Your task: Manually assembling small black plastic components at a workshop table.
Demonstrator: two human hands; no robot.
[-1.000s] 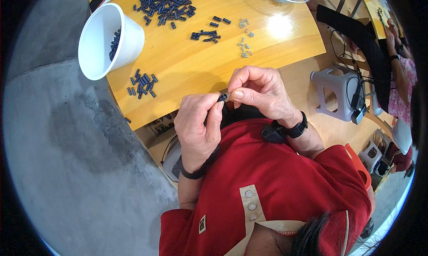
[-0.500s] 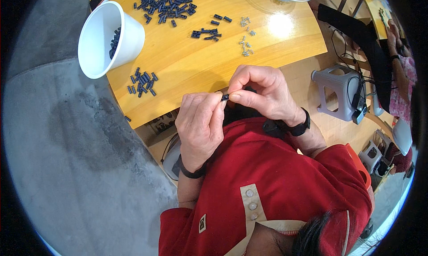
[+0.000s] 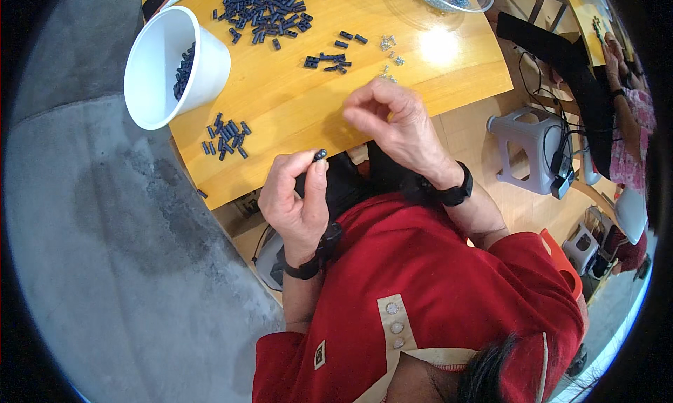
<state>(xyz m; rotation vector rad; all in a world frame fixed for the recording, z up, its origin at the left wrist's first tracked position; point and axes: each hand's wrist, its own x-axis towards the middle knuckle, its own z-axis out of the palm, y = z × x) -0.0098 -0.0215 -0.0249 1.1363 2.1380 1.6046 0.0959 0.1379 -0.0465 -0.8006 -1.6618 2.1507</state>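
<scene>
Between the thumb and bent forefinger of my left hand [image 3: 298,203] is a small black plastic piece [image 3: 320,155], its rounded end pointing up. My right hand [image 3: 392,122] hovers over the table's near edge, fingers curled and thumb against them; whatever the fingertips may hold is hidden. Just beyond that hand lie small silver screws [image 3: 388,43] in loose clusters. A few black plastic pieces [image 3: 329,61] are grouped to their left. Another small heap of black pieces [image 3: 227,134] lies near the left edge.
On the left edge, a white tub [image 3: 210,59] lies tipped, black pieces inside. A large black heap [image 3: 263,10] covers the far side. A clear bowl [image 3: 456,7] of screws stands far right. Beside the table are a grey stool [image 3: 526,150] with cables and another person's arm [image 3: 631,136].
My hands have moved apart. The left one drew back leftward with the black piece, while the right one let go of it and shifted up toward the screws.
</scene>
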